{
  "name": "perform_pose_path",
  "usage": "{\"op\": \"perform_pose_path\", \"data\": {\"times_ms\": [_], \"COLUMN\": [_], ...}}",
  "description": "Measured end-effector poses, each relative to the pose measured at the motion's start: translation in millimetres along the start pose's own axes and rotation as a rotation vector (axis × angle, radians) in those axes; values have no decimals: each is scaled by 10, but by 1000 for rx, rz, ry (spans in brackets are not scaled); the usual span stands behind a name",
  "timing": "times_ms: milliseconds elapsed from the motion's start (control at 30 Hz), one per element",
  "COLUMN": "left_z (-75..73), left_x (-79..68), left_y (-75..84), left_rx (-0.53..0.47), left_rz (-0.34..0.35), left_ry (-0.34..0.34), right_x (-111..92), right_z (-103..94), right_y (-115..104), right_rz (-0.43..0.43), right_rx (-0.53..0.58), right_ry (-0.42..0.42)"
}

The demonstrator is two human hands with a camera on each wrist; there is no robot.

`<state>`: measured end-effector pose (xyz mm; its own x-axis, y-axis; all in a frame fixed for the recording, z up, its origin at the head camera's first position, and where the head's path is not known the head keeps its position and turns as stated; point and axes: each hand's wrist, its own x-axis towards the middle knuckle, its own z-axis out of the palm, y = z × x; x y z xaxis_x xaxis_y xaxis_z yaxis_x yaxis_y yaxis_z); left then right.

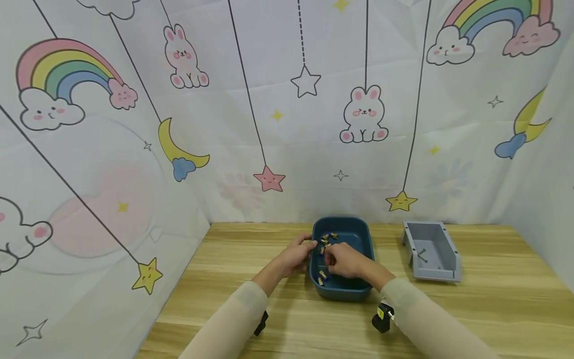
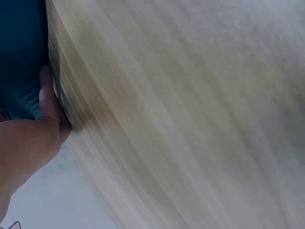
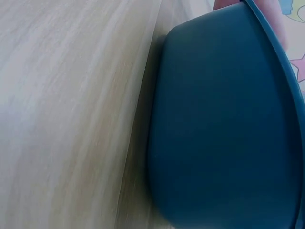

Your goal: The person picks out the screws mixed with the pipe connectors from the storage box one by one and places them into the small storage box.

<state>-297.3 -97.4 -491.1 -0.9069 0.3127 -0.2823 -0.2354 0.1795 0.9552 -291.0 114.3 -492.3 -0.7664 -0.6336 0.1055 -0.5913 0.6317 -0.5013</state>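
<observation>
A dark blue tub (image 1: 345, 295) stands on the wooden table, with several small brass-and-blue pieces (image 1: 323, 275) lying along its left side. My left hand (image 1: 293, 255) holds the tub's left wall, its thumb at the rim. In the left wrist view, fingers (image 2: 46, 98) of that hand lie against the outside of the wall. Inside the tub, my right hand (image 1: 347, 260) reaches down with bent fingers beside the small pieces. Its fingertips are partly hidden, so I cannot tell whether they pinch a piece. The right wrist view shows mostly the tub's outer wall (image 3: 224, 124).
To the right of the tub stands a grey open-front bin (image 1: 437, 274) with a few screws (image 1: 422, 254) in it. A printed cloth (image 1: 314, 149) hangs behind the wooden table (image 1: 251, 232) and along its sides.
</observation>
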Motion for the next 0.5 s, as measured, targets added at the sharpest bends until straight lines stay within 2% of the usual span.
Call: {"op": "perform_pose_path", "data": {"times_ms": [267, 500], "left_z": [-2, 14], "left_x": [-3, 0], "left_y": [-28, -38], "left_rx": [-20, -20], "left_rz": [7, 12], "left_ry": [-22, -4], "right_x": [-37, -105], "right_z": [-37, -140], "right_y": [-5, -89], "right_rz": [-44, -77], "right_rx": [16, -22], "right_ry": [1, 9]}}
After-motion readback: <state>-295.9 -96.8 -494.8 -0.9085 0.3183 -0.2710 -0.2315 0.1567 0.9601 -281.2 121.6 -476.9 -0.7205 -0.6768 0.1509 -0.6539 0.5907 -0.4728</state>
